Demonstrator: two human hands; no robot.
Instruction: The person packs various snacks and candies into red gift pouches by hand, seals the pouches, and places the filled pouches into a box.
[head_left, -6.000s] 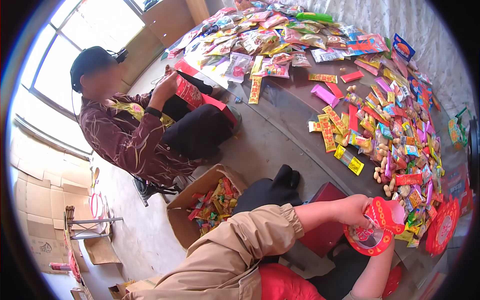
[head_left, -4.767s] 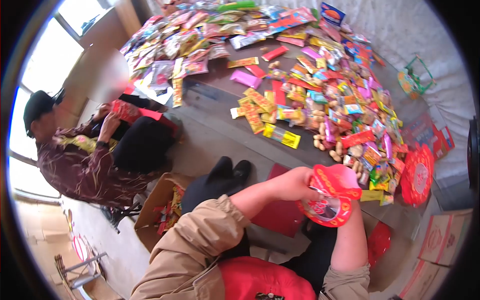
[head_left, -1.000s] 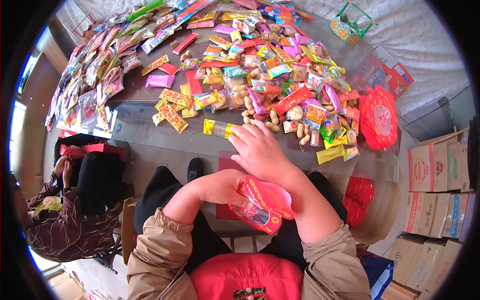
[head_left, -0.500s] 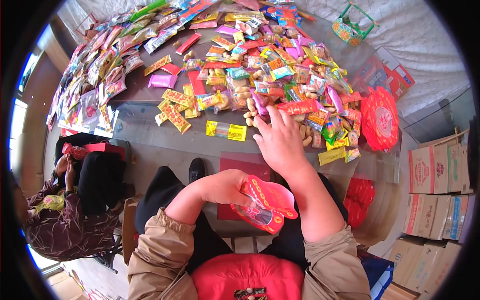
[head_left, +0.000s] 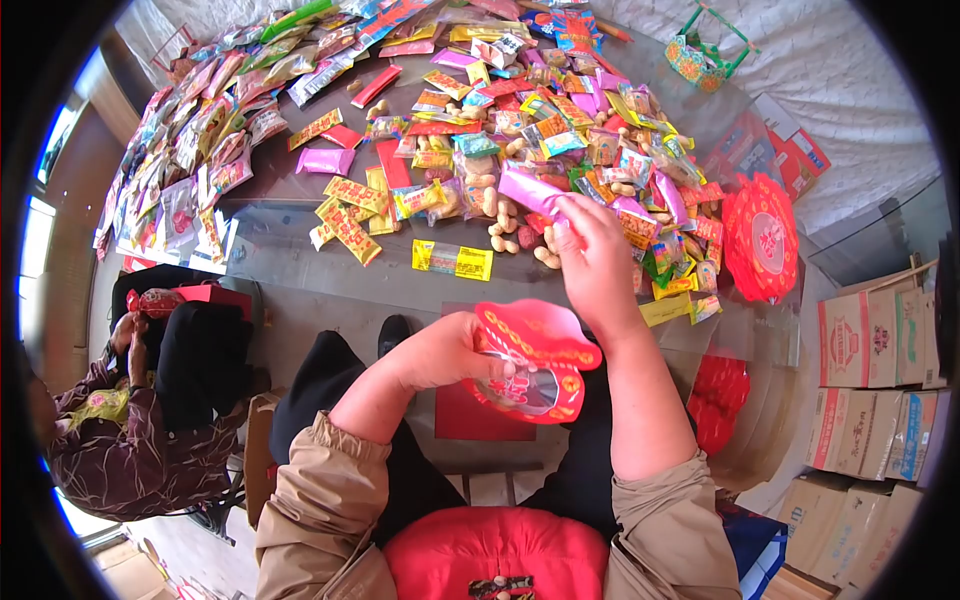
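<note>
My left hand [head_left: 447, 352] is closed on a red candy pouch [head_left: 545, 335] with a clear window and gold print, its mouth gaping at the top. Between the fingers of my right hand [head_left: 600, 262] is a purple-wrapped candy [head_left: 527, 188], held over the table's near edge; whether anything else sits in that hand is hidden. Around it spreads a pile of wrapped candies [head_left: 585, 130] mixed with unshelled peanuts [head_left: 503, 225]. A yellow packet [head_left: 452, 260] lies nearer to me, left of the right hand.
Piled packets [head_left: 215, 130] cover the table's far left. Flat red pouches [head_left: 762, 240] are stacked at right, with a green-framed basket [head_left: 700, 60] behind. Cardboard boxes [head_left: 865, 430] stand on the right. At left sits another person [head_left: 140, 440] holding a red pouch [head_left: 155, 302].
My right hand has picked up the purple candy from the pile and pulled back to the right. My left hand has raised the pouch, whose mouth is wider.
</note>
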